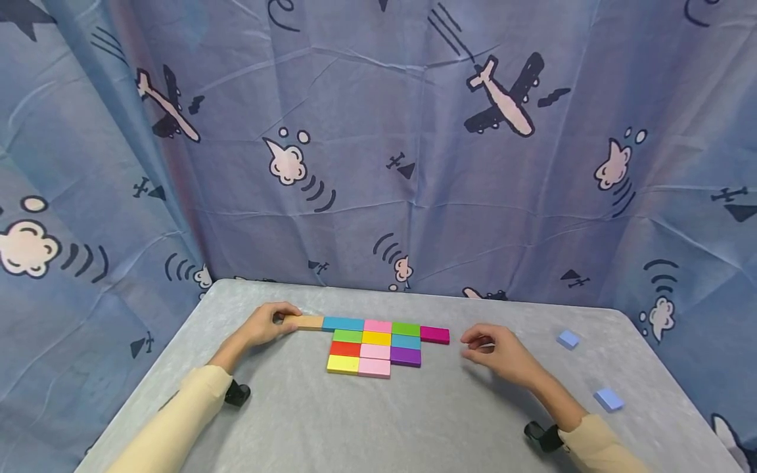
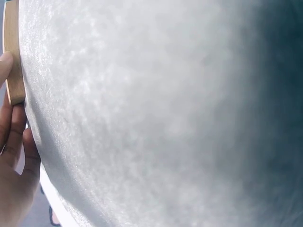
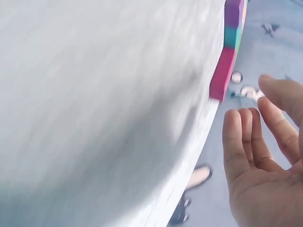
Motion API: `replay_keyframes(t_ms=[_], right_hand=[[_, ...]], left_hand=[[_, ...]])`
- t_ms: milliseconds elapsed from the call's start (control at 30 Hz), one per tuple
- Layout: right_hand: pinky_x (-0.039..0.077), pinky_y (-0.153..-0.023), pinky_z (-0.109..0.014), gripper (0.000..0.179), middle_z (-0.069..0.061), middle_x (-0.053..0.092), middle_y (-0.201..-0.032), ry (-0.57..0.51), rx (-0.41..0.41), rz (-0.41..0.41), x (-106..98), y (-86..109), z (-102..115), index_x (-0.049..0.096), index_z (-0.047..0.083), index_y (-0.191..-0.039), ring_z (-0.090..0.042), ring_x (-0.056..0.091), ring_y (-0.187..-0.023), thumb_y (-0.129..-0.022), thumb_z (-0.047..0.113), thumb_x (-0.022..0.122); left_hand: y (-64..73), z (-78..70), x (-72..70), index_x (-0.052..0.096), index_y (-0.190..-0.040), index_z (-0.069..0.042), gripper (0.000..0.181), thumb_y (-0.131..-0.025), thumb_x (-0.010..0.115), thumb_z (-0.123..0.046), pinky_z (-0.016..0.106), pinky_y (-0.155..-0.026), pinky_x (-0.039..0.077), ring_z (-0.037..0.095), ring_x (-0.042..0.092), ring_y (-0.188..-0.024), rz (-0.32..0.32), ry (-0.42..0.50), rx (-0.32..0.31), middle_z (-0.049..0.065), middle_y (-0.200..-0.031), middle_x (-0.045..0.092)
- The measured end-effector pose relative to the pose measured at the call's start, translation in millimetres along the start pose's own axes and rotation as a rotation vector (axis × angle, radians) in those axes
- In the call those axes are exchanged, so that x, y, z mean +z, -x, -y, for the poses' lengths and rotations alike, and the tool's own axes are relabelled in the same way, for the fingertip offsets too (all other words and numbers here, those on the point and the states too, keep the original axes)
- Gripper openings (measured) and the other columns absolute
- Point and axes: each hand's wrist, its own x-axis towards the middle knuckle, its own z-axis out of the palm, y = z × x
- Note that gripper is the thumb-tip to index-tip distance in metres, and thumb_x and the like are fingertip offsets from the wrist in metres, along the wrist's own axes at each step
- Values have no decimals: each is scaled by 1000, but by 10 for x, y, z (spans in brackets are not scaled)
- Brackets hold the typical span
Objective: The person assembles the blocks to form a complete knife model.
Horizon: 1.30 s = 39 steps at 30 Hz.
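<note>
Flat coloured blocks lie edge to edge on the grey table in a stepped pattern. Its back row runs from a tan wooden block through a blue block, a pink block and a green block to a magenta block. My left hand pinches the outer end of the tan block; in the left wrist view its thumb lies against the block's side. My right hand hovers just right of the magenta block, fingers loosely bent, holding nothing.
Nearer rows include a red block, a purple block and a yellow block. Two light blue blocks lie apart at the right, one farther back and one nearer. A patterned curtain hangs behind the table.
</note>
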Motion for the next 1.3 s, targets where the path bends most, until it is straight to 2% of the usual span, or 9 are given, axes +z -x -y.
replay_keyframes(t_ms=[333, 500, 733, 833, 967, 1067, 1200, 1300], right_hand=[[55, -75, -29, 21, -17, 68, -108, 42, 17, -98, -505, 371, -281, 69, -4, -110, -18, 67, -90, -92, 6, 76], [54, -73, -25, 24, -17, 68, -109, 130, 72, -151, -731, 506, -440, 69, -4, -113, -13, 66, -89, -93, 8, 76], [52, -70, -21, 28, -18, 69, -106, 262, 147, -229, -1042, 631, -709, 69, -6, -113, -4, 63, -85, -93, 12, 77], [51, -69, -20, 32, -17, 69, -105, 305, 183, -230, -1141, 659, -794, 68, -6, -114, -10, 64, -85, -92, 14, 78], [52, -68, -20, 34, -20, 68, -106, 354, 207, -244, -1244, 684, -876, 68, -7, -114, -29, 66, -90, -89, 12, 81], [56, -71, -31, 41, -26, 66, -110, 357, 226, -231, -1307, 683, -915, 66, -9, -117, -41, 64, -96, -87, 13, 82], [56, -77, -47, 52, -31, 62, -118, 349, 232, -177, -1361, 644, -946, 62, -11, -123, -49, 60, -104, -86, 19, 84], [56, -80, -40, 55, -31, 62, -121, 342, 211, -151, -1371, 603, -982, 62, -11, -124, -50, 59, -107, -85, 21, 85]], left_hand=[[1, 2, 2, 74, -112, -6, 21, -91, 77, -5, 46, -88, 48, 25, 60, -99, 1, 4, -8, 9, -112, 68], [4, 8, 4, 75, -112, -7, 21, -91, 77, -5, 46, -89, 48, 25, 60, -100, 1, 0, -15, 8, -113, 68], [4, -13, -4, 74, -113, -5, 21, -91, 76, -5, 47, -89, 48, 26, 60, -100, -1, 4, 6, 10, -113, 68], [8, -19, -7, 74, -112, -5, 21, -91, 76, -4, 47, -89, 47, 26, 60, -99, 0, 4, 0, 10, -113, 68], [10, -28, -8, 74, -112, -5, 21, -91, 76, -4, 47, -89, 48, 26, 60, -100, 1, 7, -2, 10, -113, 68], [10, -33, -13, 74, -112, -5, 21, -91, 76, -4, 47, -89, 48, 26, 60, -100, 1, 10, -3, 10, -113, 68], [10, -32, -16, 74, -112, -5, 21, -91, 76, -4, 47, -89, 47, 26, 60, -100, 2, 11, -8, 10, -113, 68], [13, -26, -13, 74, -112, -5, 21, -92, 76, -4, 46, -89, 48, 26, 60, -100, 5, 10, -5, 10, -112, 68]])
